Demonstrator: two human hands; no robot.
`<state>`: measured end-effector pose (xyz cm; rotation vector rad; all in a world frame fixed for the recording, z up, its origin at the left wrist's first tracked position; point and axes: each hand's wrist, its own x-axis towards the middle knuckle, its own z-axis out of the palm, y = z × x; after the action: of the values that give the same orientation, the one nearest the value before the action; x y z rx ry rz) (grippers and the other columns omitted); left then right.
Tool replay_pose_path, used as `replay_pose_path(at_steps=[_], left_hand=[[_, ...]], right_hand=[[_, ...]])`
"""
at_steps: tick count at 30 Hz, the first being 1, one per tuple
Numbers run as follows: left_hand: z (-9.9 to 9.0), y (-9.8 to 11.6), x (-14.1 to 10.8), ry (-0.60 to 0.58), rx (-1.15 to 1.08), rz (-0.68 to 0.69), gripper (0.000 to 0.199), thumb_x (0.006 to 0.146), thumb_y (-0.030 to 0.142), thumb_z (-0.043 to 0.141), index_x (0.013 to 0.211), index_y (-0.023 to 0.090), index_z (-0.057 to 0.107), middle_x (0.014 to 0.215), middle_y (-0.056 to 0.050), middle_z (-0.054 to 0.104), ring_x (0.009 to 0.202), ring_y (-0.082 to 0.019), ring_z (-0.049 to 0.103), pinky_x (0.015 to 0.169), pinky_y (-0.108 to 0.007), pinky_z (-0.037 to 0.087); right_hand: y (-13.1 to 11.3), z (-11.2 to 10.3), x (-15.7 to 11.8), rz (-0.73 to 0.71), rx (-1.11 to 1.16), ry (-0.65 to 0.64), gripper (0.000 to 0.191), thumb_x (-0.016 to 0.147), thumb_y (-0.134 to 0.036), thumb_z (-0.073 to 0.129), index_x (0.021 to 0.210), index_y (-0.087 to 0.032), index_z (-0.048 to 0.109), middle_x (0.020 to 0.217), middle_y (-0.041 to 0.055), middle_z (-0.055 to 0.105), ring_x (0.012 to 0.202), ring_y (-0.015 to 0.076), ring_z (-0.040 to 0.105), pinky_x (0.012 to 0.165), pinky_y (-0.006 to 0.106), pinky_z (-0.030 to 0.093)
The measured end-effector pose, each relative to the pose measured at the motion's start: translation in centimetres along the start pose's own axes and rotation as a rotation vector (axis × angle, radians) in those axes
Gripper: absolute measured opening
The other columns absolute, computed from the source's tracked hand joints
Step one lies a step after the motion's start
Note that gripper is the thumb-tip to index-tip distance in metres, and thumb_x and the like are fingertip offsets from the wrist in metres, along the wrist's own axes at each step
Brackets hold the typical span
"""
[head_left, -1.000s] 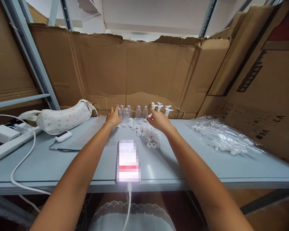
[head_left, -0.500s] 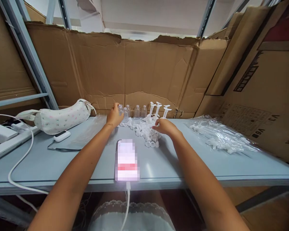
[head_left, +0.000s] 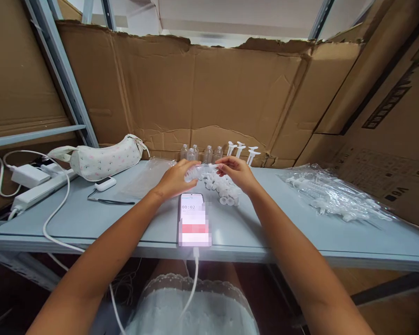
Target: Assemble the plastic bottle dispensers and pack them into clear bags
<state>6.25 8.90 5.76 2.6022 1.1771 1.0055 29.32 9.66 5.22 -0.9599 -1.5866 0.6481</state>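
My left hand is closed around a small clear plastic bottle, which lies tipped on its side with its neck toward the right. At that neck, my right hand pinches a small white cap, partly hidden by the fingertips. Under and in front of both hands spreads a pile of white caps. Behind them several more clear bottles stand upright by the cardboard. Beside these, white pieces with T-shaped tops stick up behind my right hand.
A lit phone with a white cable lies at the front edge. Leftward are a flat plastic bag, a small white device, a patterned pouch and a power strip. Rightward lies a clear bag of white parts. Cardboard walls the back.
My left hand has brought a bottle from the back row toward me and tipped it. My right hand has risen from the pile with a cap, meeting the bottle's neck.
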Motion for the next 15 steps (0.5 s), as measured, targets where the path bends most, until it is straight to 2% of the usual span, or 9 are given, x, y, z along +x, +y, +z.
replay_pose_path(at_steps=[5,10,15], left_hand=[[0.2,-0.1,0.1,-0.005,-0.026,0.045,0.046,0.074,0.028,0.065,0.119,0.023,0.059,0.114,-0.003,0.063,0.101,-0.02,0.061,0.09,-0.032,0.048],[0.3,-0.5,-0.2,0.006,0.03,0.071,0.045,0.075,0.028,0.065,0.119,0.024,0.062,0.115,-0.003,0.063,0.104,-0.021,0.061,0.094,-0.033,0.047],[0.6,-0.5,-0.1,0.003,0.164,0.101,0.047,0.078,0.028,0.062,0.125,0.026,0.06,0.117,-0.004,0.062,0.108,-0.023,0.06,0.096,-0.036,0.045]], right_hand=[[0.2,1.7,-0.7,0.052,0.176,-0.079,0.046,0.063,-0.056,0.077,0.085,-0.018,0.065,0.072,0.001,0.066,0.063,0.0127,0.062,0.066,0.032,0.054],[0.1,1.5,-0.9,0.037,0.18,-0.088,0.044,0.064,-0.054,0.078,0.083,-0.017,0.066,0.069,0.0006,0.066,0.062,0.0124,0.062,0.063,0.031,0.054],[0.1,1.5,-0.7,0.052,0.182,-0.06,0.05,0.059,-0.059,0.079,0.078,-0.015,0.066,0.065,0.0016,0.065,0.056,0.0128,0.061,0.057,0.03,0.052]])
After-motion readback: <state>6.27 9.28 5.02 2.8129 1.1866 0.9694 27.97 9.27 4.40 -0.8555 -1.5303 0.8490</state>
